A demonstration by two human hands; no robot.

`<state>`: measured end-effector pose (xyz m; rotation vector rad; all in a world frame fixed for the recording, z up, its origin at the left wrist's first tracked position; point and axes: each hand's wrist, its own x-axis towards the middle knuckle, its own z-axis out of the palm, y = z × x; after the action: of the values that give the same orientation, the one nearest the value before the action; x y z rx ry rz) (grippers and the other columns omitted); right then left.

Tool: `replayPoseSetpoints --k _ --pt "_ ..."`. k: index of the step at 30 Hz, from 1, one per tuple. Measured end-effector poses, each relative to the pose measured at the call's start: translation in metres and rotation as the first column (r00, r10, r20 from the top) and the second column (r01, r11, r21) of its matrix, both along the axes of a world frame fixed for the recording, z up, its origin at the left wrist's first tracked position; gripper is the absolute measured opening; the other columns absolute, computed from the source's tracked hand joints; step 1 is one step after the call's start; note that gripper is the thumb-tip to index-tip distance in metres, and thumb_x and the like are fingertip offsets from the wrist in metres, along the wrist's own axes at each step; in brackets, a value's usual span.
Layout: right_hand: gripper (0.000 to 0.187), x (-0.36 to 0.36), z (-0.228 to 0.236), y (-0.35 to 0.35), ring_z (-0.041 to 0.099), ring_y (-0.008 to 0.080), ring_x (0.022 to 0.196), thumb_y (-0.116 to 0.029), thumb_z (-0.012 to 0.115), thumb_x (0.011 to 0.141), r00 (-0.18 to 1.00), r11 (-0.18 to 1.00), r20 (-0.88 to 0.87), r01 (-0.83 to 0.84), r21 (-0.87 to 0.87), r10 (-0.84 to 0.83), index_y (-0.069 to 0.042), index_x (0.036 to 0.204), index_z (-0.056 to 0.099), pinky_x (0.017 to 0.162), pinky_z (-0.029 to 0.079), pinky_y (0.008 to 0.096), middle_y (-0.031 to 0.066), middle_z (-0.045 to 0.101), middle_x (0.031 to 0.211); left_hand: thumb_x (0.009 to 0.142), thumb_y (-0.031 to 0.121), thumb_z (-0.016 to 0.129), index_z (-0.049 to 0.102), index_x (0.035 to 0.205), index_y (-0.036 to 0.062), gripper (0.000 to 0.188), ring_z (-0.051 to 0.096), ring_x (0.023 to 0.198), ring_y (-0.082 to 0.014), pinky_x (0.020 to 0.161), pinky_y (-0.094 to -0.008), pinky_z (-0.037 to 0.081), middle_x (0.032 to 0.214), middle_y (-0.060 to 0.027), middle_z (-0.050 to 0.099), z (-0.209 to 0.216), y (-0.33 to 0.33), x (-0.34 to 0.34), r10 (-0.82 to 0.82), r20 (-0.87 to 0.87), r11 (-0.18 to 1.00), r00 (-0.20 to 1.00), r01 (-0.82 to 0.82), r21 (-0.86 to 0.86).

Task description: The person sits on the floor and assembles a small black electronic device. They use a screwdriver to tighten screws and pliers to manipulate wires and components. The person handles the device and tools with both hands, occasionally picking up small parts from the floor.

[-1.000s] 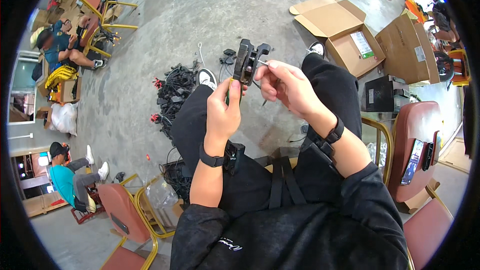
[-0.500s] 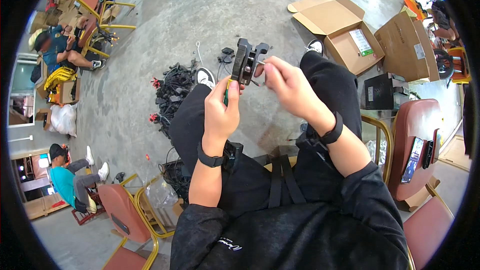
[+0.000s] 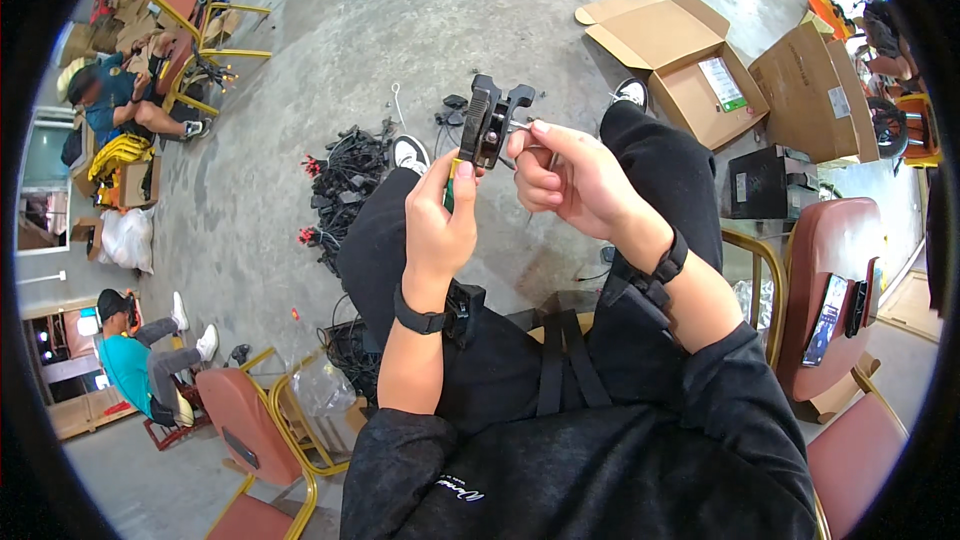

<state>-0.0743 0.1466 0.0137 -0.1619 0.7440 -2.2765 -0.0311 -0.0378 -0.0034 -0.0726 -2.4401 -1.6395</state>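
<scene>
Above my knees my left hand is closed around the lower end of a black clamp-like part with two upright jaws. A green and yellow piece shows between the fingers and palm of that hand; its kind is unclear. Just to the right, my right hand pinches a thin metal rod between thumb and forefinger, its tip at the clamp's side. The other fingers are curled, and they hide the rest of the rod.
A tangle of black cables lies on the floor by my left foot. At right are an open cardboard box, a black box and a chair bearing a phone. Two people sit at the left.
My right hand has turned, its fingers now curling below the rod with the palm more in sight. The left hand and the clamp have hardly moved.
</scene>
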Motion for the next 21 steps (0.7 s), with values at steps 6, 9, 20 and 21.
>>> replayPoseSetpoints --k 6,9,20,21 --pt "0.034 -0.003 -0.003 0.008 0.037 0.0087 0.052 -0.030 0.038 0.102 0.985 0.979 0.132 -0.089 -0.182 0.114 -0.002 0.098 0.058 0.051 0.033 0.0243 -0.0040 0.039 0.060 0.096 0.025 0.050 0.061 0.105 -0.0028 0.031 0.062 0.077 -0.0225 0.071 -0.0326 0.047 0.085 -0.0131 0.065 0.001 0.001 -0.003 0.007 -0.140 0.981 0.990 -0.034 -0.193" --pt "0.024 -0.001 0.002 0.000 0.045 0.0150 0.056 -0.022 0.047 0.098 0.892 0.819 -0.446 0.309 0.483 -0.073 -0.001 0.095 0.058 0.055 0.037 0.0273 0.0009 0.045 0.063 0.096 0.025 0.050 0.062 0.102 -0.0032 0.031 0.062 0.076 -0.0194 0.070 -0.0309 0.047 0.083 -0.0113 0.064 0.001 0.000 -0.001 0.010 -0.037 0.996 0.999 -0.013 -0.090" --pt "0.018 0.000 -0.009 -0.006 0.059 0.0368 0.078 -0.013 0.053 0.089 0.704 0.519 -0.707 0.584 0.625 0.060 0.002 0.090 0.062 0.071 0.046 0.0444 0.0188 0.059 0.081 0.101 0.034 0.043 0.062 0.090 -0.0020 0.042 0.055 0.071 -0.0096 0.067 -0.0246 0.043 0.077 -0.0034 0.062 -0.003 0.006 -0.005 0.074 0.225 0.976 0.972 -0.118 0.185" --pt "0.019 -0.006 -0.026 -0.009 0.060 0.0380 0.079 -0.014 0.053 0.089 0.664 0.487 -0.736 0.604 0.631 0.130 0.003 0.090 0.062 0.072 0.047 0.0450 0.0204 0.060 0.081 0.101 0.036 0.043 0.062 0.090 -0.0019 0.043 0.055 0.072 -0.0096 0.067 -0.0246 0.044 0.077 -0.0032 0.061 -0.010 0.006 -0.009 0.062 0.256 0.977 0.965 -0.112 0.184"
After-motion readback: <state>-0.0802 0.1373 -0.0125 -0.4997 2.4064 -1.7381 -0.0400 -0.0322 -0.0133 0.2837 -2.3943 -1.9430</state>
